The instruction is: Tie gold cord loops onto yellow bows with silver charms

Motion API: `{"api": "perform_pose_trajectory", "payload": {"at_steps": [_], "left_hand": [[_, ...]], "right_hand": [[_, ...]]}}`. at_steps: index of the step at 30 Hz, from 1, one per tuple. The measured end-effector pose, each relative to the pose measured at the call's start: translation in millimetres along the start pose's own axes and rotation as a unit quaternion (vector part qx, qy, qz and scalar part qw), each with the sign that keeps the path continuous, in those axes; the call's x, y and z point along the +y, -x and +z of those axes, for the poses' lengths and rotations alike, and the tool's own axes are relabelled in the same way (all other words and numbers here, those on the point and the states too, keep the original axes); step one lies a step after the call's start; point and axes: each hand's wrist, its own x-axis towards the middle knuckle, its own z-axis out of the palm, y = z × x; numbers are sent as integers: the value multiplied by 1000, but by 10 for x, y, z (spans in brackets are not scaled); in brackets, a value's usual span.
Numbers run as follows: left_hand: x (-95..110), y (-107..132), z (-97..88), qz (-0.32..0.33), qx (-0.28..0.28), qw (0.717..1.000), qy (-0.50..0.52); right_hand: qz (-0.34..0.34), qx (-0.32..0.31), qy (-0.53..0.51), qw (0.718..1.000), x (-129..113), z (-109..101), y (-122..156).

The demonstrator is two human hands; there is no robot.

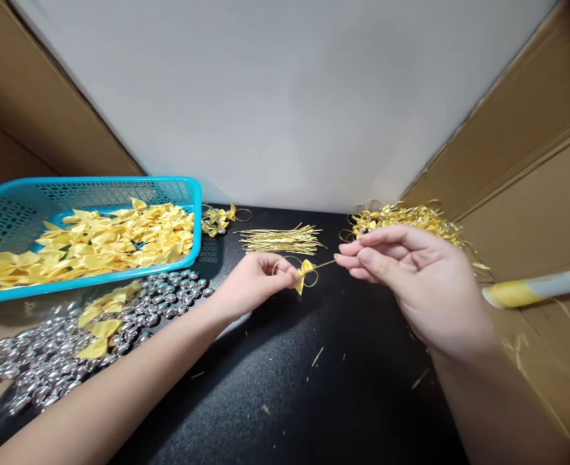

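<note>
Between thumb and fingers, my left hand [260, 284] pinches a small yellow ribbon bow [305, 272] with gold wire loops standing out around it. From the bow a gold wire tie [326, 263] runs right to my right hand [410, 278], whose fingertips are closed on its end. Just behind my left hand lies a bundle of straight gold wire ties [282, 239]. Beyond my right hand is a heap of finished-looking bows with gold wire [410, 218]. My left fingertips partly cover the bow's middle.
At left stands a blue basket [199, 223] of yellow bows. In front of it lie many silver beads [47, 352] with a few bows [101, 329] on top. A small bow cluster [215, 221] sits behind. A yellow-and-white roll [536, 289] lies at right. Cardboard walls flank the black table [285, 361].
</note>
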Motion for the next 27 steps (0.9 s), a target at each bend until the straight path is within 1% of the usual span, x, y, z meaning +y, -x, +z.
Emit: {"api": "perform_pose_trajectory", "payload": {"at_steps": [3, 6, 8, 12, 16, 21, 27], "left_hand": [[31, 5, 7, 2, 2, 1000, 9], [45, 19, 19, 13, -2, 1000, 25], [42, 31, 30, 10, -4, 1000, 28], [28, 40, 46, 3, -11, 1000, 11], [13, 22, 40, 4, -2, 1000, -1], [-13, 3, 30, -5, -5, 1000, -14], [-27, 0, 39, -18, -7, 1000, -17]], "right_hand": [[5, -15, -28, 999, -7, -3, 10], [18, -42, -52, 998, 4, 13, 18], [14, -40, -56, 998, 13, 24, 20], [-38, 2, -45, 998, 13, 9, 32], [-80, 42, -37, 995, -31, -32, 64], [-130, 110, -14, 985, -108, -94, 80], [-167, 137, -8, 976, -147, -159, 67]]}}
